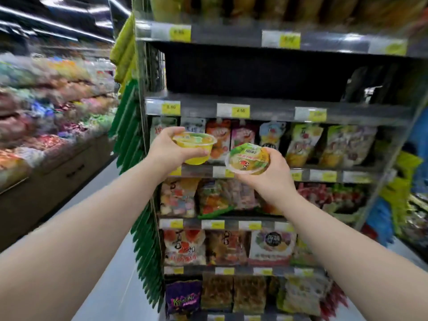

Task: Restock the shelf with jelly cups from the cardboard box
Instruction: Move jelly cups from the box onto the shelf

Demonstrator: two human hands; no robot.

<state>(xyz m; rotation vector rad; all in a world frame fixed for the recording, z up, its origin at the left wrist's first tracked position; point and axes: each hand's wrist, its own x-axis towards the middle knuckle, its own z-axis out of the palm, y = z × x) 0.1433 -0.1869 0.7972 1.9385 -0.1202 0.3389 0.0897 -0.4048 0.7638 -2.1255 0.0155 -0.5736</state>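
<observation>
View: head
Left hand [172,148]: fingers curled round the yellow jelly cup [196,148], which sits roughly upright and sticks out to the right of the palm.
Right hand [276,173]: grips the second jelly cup [249,159] from the right and beneath, its lid tilted toward the camera.
Cups: near each other, not touching, in front of the pouch row [301,144].
Shelf [273,108]: dark tier just above both cups.

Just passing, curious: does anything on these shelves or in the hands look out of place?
The second shelf from the top stands almost bare while the others are packed with bags. The right hand holds its jelly cup tipped, lid toward the camera; the left hand holds its cup nearly level.
</observation>
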